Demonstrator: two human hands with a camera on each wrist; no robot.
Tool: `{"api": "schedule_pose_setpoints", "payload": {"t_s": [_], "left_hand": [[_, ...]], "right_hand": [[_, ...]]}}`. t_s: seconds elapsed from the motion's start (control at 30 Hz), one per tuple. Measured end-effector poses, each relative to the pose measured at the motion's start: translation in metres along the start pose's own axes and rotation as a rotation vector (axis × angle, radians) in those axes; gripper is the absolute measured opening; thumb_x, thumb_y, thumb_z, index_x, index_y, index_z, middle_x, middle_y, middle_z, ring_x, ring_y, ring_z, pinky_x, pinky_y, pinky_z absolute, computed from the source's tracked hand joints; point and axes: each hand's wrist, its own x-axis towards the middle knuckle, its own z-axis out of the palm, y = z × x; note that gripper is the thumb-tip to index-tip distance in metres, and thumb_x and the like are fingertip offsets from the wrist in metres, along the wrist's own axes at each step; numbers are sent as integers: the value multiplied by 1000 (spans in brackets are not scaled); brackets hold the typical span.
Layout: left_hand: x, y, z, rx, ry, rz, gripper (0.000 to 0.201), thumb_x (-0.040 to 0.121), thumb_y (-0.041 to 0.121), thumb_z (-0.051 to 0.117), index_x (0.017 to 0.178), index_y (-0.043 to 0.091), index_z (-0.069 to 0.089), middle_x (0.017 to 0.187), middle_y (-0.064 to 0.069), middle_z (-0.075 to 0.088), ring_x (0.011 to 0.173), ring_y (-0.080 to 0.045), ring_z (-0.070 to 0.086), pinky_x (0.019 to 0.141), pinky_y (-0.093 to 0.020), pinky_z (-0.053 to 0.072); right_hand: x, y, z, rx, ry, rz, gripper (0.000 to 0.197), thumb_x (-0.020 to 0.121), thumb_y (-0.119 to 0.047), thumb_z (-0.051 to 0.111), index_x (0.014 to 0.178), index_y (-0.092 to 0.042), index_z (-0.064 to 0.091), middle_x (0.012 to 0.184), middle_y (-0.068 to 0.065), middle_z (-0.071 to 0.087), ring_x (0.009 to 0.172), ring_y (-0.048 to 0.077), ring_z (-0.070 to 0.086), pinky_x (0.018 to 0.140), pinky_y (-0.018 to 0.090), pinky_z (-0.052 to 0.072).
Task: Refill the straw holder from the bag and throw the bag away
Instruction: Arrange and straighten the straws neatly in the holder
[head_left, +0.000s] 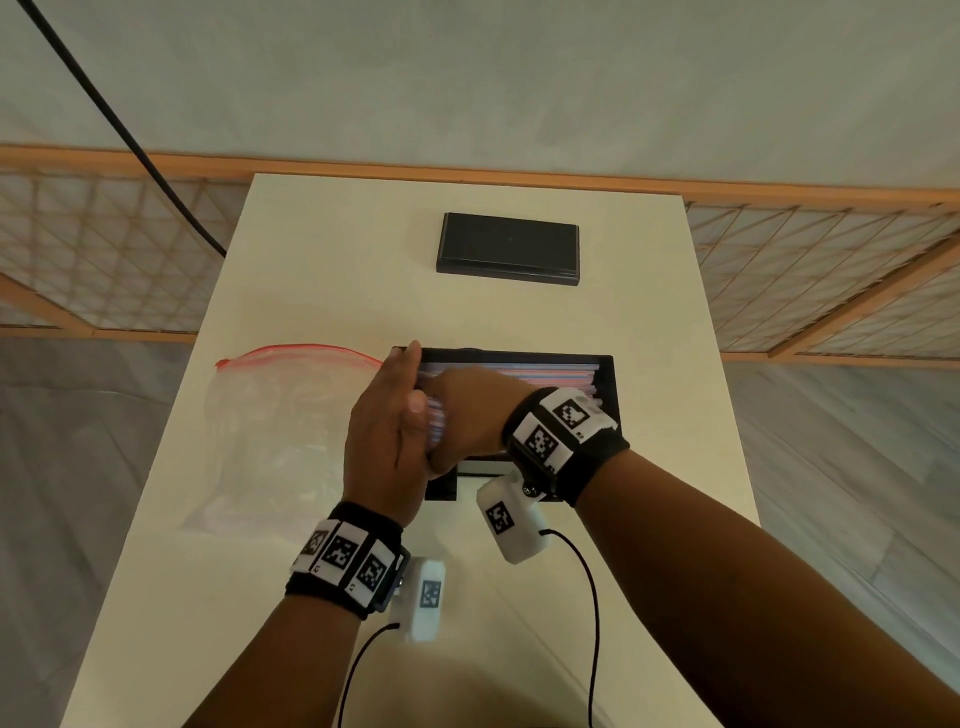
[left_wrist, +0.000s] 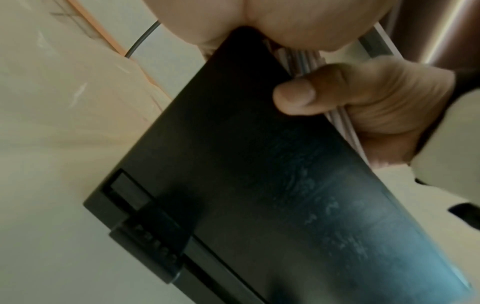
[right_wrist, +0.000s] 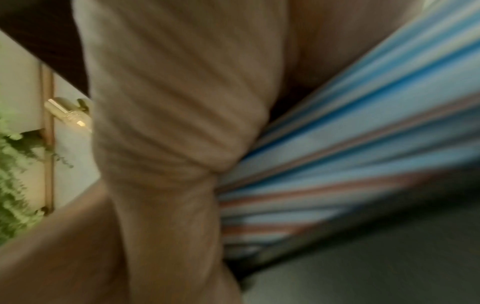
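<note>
The black straw holder (head_left: 609, 382) lies open in the middle of the table, with blue and pink striped straws (head_left: 524, 373) along its inside. My right hand (head_left: 462, 415) grips a bundle of straws (right_wrist: 363, 144) over the holder's left part, thumb across them. My left hand (head_left: 392, 415) stands edge-up with straight fingers, flat against the straws' left ends at the holder's left side. The left wrist view looks along the holder's dark side (left_wrist: 259, 185), with the straws (left_wrist: 298, 57) above it. The clear zip bag (head_left: 280, 426) with a red seal lies left of the holder, flat and limp.
A black lid (head_left: 509, 249) lies flat at the back of the cream table (head_left: 675, 322). A black cable (head_left: 119, 124) runs down past the table's back left corner. A wooden lattice screen (head_left: 104, 249) stands behind the table. My wrist cables trail over the near edge.
</note>
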Motion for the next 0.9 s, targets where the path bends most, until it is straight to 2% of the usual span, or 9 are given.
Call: {"api": "schedule_pose_setpoints", "payload": {"t_s": [0.07, 0.13, 0.23, 0.37, 0.5, 0.57, 0.67, 0.77, 0.9], "left_hand": [[-2, 1, 1, 23, 9, 4, 61, 104, 36, 21, 153, 8, 43, 158, -2, 43, 151, -19, 34, 122, -46, 31], [-3, 2, 2, 4, 12, -23, 60, 104, 38, 21, 154, 12, 42, 159, 4, 40, 152, -15, 32, 123, -44, 30], [-4, 3, 2, -103, 25, -96, 59, 105, 41, 24, 156, 18, 39, 162, 3, 40, 152, -12, 35, 123, -43, 33], [-5, 4, 3, -158, 61, -138, 55, 106, 39, 28, 157, 20, 38, 161, 6, 42, 148, -10, 41, 120, -40, 39], [-5, 1, 4, -106, 31, -124, 59, 105, 43, 24, 157, 20, 38, 160, 4, 42, 148, -12, 41, 118, -45, 40], [-4, -2, 3, -82, 19, -100, 56, 106, 41, 23, 157, 20, 38, 159, 4, 44, 147, -11, 42, 117, -46, 41], [-4, -4, 3, -113, 17, -69, 52, 107, 37, 25, 154, 22, 39, 156, 2, 48, 145, -11, 45, 116, -47, 42], [-4, -5, 2, -138, 29, -98, 51, 108, 34, 27, 154, 19, 42, 154, 3, 50, 143, -8, 46, 116, -45, 43], [-6, -6, 2, -139, 38, -104, 48, 108, 27, 29, 155, 22, 40, 154, 8, 49, 141, 1, 44, 117, -39, 42]], "right_hand": [[0, -3, 3, 4, -13, -33, 31, 73, -35, 84, 91, -17, 67, 87, -1, 68, 79, 19, 65, 79, 37, 57], [-1, -4, 2, 26, -33, -34, 25, 75, -32, 83, 88, -18, 67, 82, -4, 64, 76, 16, 62, 80, 37, 56], [-1, -3, -1, 46, -32, -25, 25, 74, -30, 84, 75, -22, 60, 73, -6, 62, 64, 9, 57, 69, 28, 53], [0, -5, -1, 49, -36, -13, 30, 73, -31, 84, 91, -12, 70, 84, 4, 73, 73, 20, 67, 79, 38, 59], [-2, -6, -1, 140, -72, -1, 29, 74, -26, 86, 94, -15, 69, 89, 6, 73, 77, 20, 66, 84, 38, 58], [0, -7, -1, 122, -80, 14, 34, 73, -26, 87, 99, -11, 72, 92, 7, 74, 78, 19, 66, 86, 36, 57], [1, -11, -3, 42, -89, 13, 33, 74, -30, 85, 97, -14, 69, 87, 1, 69, 81, 19, 65, 89, 38, 57], [0, -14, -3, -108, -55, 9, 43, 75, -39, 82, 107, -16, 67, 85, -4, 64, 79, 17, 64, 82, 34, 57], [2, -13, 3, -162, 49, 49, 52, 61, -47, 78, 106, -25, 64, 83, -8, 68, 71, 15, 65, 68, 37, 62]]}}
